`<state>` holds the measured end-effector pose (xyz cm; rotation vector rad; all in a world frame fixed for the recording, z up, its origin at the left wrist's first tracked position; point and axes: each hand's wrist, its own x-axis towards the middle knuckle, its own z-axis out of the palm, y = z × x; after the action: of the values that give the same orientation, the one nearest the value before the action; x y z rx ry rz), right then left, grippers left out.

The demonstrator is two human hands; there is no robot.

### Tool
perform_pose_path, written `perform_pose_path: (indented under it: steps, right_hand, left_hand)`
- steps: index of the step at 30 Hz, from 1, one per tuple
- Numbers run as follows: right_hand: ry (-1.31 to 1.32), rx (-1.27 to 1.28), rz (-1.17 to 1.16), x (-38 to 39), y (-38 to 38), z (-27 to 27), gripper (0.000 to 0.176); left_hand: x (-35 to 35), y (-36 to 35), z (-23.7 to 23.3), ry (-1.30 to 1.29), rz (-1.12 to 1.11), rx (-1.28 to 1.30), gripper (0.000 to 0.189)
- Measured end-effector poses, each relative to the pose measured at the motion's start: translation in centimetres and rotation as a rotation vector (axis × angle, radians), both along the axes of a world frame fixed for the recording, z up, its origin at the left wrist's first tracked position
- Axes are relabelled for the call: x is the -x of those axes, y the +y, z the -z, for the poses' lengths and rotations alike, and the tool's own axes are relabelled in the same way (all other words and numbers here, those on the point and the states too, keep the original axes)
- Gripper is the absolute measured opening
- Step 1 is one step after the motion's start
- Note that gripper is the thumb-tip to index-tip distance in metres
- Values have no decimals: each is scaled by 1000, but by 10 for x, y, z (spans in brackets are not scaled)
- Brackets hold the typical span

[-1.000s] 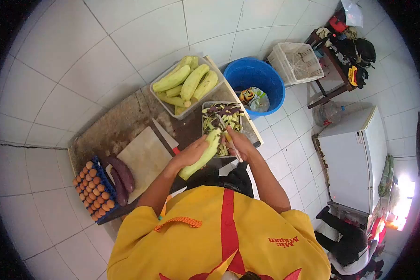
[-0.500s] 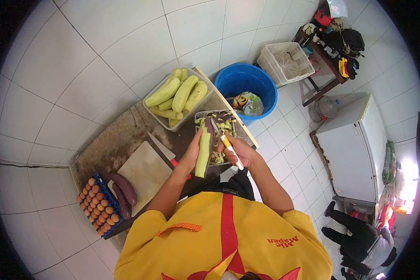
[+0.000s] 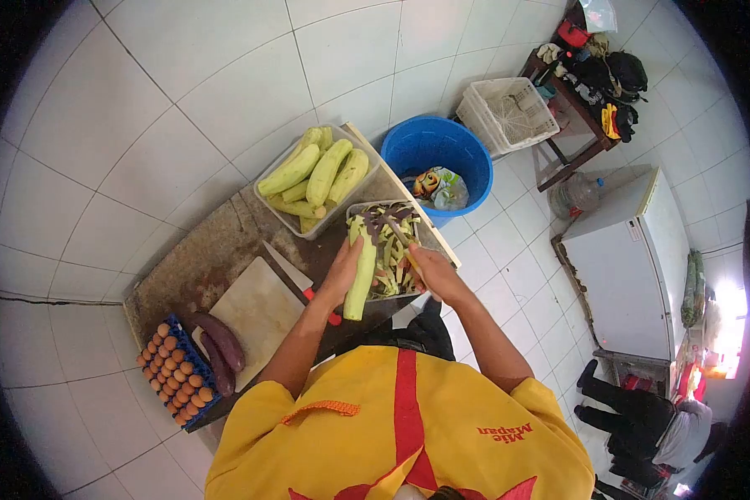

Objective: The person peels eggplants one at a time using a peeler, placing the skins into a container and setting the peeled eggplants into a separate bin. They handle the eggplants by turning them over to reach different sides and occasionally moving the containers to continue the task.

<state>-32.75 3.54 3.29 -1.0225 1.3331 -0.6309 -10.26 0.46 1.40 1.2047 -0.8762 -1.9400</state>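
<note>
My left hand [image 3: 342,271] is wrapped round a long eggplant [image 3: 361,279] and holds it tilted over the front of the counter. Most of its visible side is bare pale green, with dark purple skin near its far end. In my right hand [image 3: 435,271] is a peeler [image 3: 400,236], its narrow blade pointing toward the eggplant's far end; my fingers cover most of the handle. Beneath both hands, a clear plastic container [image 3: 383,297] holds purple-and-green peel strips [image 3: 402,221]. A second clear tub [image 3: 318,230] beyond it is piled with peeled eggplants [image 3: 329,171].
To the left, a red-handled knife [image 3: 287,272] lies by a white cutting board [image 3: 261,308]. Unpeeled eggplants [image 3: 221,337] sit beside an egg tray [image 3: 193,348]. A blue bin [image 3: 481,187] and white crate [image 3: 508,117] stand past the counter; another person [image 3: 642,417] is at right.
My right hand has turned and moved slightly, bringing the peeler closer to the far end. The eggplant has rotated, so less purple skin faces me.
</note>
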Motion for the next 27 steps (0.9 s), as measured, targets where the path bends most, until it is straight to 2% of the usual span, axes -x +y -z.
perform_pose_path:
  steps: [3,4,6,7,10,12,16,20,22,25,26,27]
  right_hand:
    - [463,518,26,-8,13,5,49]
    - [502,544,0,-8,15,1,47]
    - [578,596,-52,-9,19,-8,43]
    - [597,610,-56,-9,20,-7,43]
    - [649,644,-60,-7,23,-5,41]
    - [683,657,-50,-6,24,-6,39]
    - [736,656,-77,-5,32,-8,37]
    - [798,671,-41,-12,29,5,37]
    - [810,664,-23,-16,25,12,38]
    - [810,606,-23,-20,14,23,39]
    - [802,573,-27,-19,10,29,40]
    - [792,540,-32,-19,8,32,40]
  left_hand:
    - [-5,3,-4,-237,124,206,52]
    - [-6,5,-8,-334,181,286,55]
    - [-8,3,-15,-238,255,215,62]
    - [-9,2,-17,-191,290,179,67]
    - [-11,-4,22,-436,405,417,65]
    - [-9,-3,20,-414,357,399,65]
    - [-5,1,16,-463,298,562,66]
    - [-5,6,2,-496,440,321,69]
    - [-3,13,-23,-526,512,228,69]
    - [-7,25,-12,-524,586,361,68]
    - [-9,27,-8,-557,629,289,71]
    - [-13,30,2,-609,600,389,71]
